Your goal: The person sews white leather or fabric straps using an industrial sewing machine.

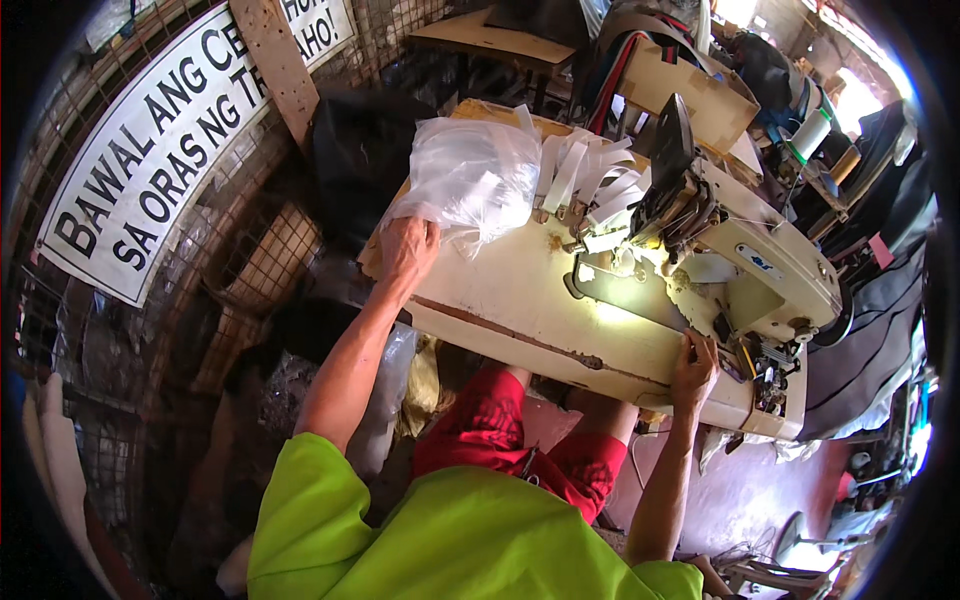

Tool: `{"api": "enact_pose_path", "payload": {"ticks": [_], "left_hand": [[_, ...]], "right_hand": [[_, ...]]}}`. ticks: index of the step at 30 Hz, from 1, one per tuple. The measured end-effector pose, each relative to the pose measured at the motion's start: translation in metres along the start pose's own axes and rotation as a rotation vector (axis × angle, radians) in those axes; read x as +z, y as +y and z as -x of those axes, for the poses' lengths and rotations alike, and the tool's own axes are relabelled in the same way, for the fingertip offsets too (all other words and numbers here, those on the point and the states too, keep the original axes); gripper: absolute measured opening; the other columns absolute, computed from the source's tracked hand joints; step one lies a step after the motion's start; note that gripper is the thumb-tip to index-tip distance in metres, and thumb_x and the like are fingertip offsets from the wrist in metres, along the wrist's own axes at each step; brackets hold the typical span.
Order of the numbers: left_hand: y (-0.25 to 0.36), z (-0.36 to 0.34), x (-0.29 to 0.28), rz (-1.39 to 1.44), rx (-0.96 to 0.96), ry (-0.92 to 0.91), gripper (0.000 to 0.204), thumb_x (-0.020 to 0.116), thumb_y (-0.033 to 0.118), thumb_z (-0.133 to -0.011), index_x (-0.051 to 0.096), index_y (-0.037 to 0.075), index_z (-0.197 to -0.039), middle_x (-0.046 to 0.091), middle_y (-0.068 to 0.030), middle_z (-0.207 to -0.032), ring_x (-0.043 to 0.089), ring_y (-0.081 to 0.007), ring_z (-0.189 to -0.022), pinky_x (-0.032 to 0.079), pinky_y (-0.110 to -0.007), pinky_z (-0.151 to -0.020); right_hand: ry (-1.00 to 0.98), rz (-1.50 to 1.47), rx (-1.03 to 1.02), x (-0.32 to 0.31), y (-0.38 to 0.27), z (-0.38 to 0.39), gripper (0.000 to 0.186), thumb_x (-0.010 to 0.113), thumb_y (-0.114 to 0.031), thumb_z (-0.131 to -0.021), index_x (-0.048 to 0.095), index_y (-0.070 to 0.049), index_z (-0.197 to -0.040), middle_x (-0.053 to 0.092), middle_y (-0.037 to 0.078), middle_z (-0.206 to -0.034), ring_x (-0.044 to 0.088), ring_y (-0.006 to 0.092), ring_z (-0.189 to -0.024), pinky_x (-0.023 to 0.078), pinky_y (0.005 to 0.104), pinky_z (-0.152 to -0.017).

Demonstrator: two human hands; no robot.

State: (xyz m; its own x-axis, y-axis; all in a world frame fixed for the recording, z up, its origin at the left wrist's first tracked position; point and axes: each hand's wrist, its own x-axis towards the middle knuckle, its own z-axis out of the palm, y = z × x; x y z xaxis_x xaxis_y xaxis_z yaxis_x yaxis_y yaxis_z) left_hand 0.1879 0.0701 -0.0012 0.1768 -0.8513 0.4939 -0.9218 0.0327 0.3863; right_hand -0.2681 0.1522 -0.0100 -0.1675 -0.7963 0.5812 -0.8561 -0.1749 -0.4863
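Note:
My left hand (pixel 410 248) is at the near edge of a clear plastic bag (pixel 480 175), its fingers curled onto the plastic. The bag lies crumpled on the left end of the sewing table (pixel 520 290); I cannot make out what is in it. At the table's front edge, my right hand (pixel 695 370) rests with its fingers on the top and nothing visible in them. Just beyond it stands a cream industrial sewing machine (pixel 770 255), its lamp lighting the needle area. White straps (pixel 590 175) lie in loops between the bag and the machine head.
A cardboard box (pixel 690 90) stands behind the machine, and a thread cone (pixel 811 135) is at the far right. Dark fabric (pixel 860 330) hangs right of the table. To the left, a wire mesh wall carries a white sign (pixel 150 165). Small tools (pixel 772 385) sit at the table's right end.

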Motion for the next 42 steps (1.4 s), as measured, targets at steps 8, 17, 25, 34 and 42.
{"api": "enact_pose_path", "payload": {"ticks": [8, 17, 25, 34, 42], "left_hand": [[0.007, -0.01, 0.011, 0.01, -0.128, -0.016, 0.028, 0.064, 0.022, -0.086, 0.063, -0.005, -0.094, 0.066, -0.0261, -0.086, 0.064, -0.0418, -0.083, 0.049, -0.049, -0.078], [0.017, 0.058, -0.067, 0.619, -0.149, -0.032, 0.022, 0.055, 0.013, -0.098, 0.061, -0.001, -0.114, 0.07, -0.0133, -0.088, 0.067, -0.0175, -0.079, 0.052, -0.03, -0.074], [0.074, 0.139, -0.126, 0.701, 0.157, -0.279, 0.017, 0.071, 0.012, -0.086, 0.069, 0.003, -0.099, 0.067, -0.011, -0.085, 0.065, -0.0252, -0.074, 0.053, -0.035, -0.065], [-0.068, 0.256, -0.026, 0.163, -0.371, -0.616, 0.022, 0.06, 0.023, -0.094, 0.069, 0.006, -0.104, 0.068, -0.014, -0.085, 0.067, -0.0295, -0.08, 0.053, -0.042, -0.074], [-0.302, 0.335, -0.008, -0.215, -0.63, -0.248, 0.013, 0.062, 0.004, -0.076, 0.069, 0.004, -0.087, 0.067, -0.019, -0.086, 0.064, -0.04, -0.084, 0.053, -0.046, -0.075]], "right_hand": [[-0.001, -0.008, 0.032, 0.001, 0.003, -0.002, 0.013, 0.064, -0.007, -0.088, 0.069, -0.003, -0.099, 0.066, 0.014, -0.091, 0.064, 0.0302, -0.083, 0.051, 0.039, -0.075], [0.012, 0.045, -0.071, -0.001, 0.0, 0.006, 0.017, 0.063, -0.004, -0.087, 0.069, -0.003, -0.103, 0.065, 0.014, -0.093, 0.063, 0.0284, -0.083, 0.051, 0.0373, -0.072], [-0.418, -0.231, -0.75, 0.001, -0.209, 0.044, 0.043, 0.073, -0.008, -0.074, 0.066, -0.008, -0.116, 0.059, 0.011, -0.127, 0.053, 0.0313, -0.122, 0.042, 0.0512, -0.1], [-0.352, 0.089, -0.161, 0.017, -0.07, 0.01, 0.016, 0.052, -0.015, -0.099, 0.065, -0.005, -0.1, 0.06, 0.011, -0.072, 0.059, 0.0207, -0.058, 0.048, 0.0349, -0.053], [-0.066, 0.178, -0.04, 0.033, 0.017, -0.004, 0.026, 0.052, -0.029, -0.1, 0.064, -0.005, -0.098, 0.065, 0.014, -0.074, 0.059, 0.0258, -0.058, 0.047, 0.0382, -0.056]]}}
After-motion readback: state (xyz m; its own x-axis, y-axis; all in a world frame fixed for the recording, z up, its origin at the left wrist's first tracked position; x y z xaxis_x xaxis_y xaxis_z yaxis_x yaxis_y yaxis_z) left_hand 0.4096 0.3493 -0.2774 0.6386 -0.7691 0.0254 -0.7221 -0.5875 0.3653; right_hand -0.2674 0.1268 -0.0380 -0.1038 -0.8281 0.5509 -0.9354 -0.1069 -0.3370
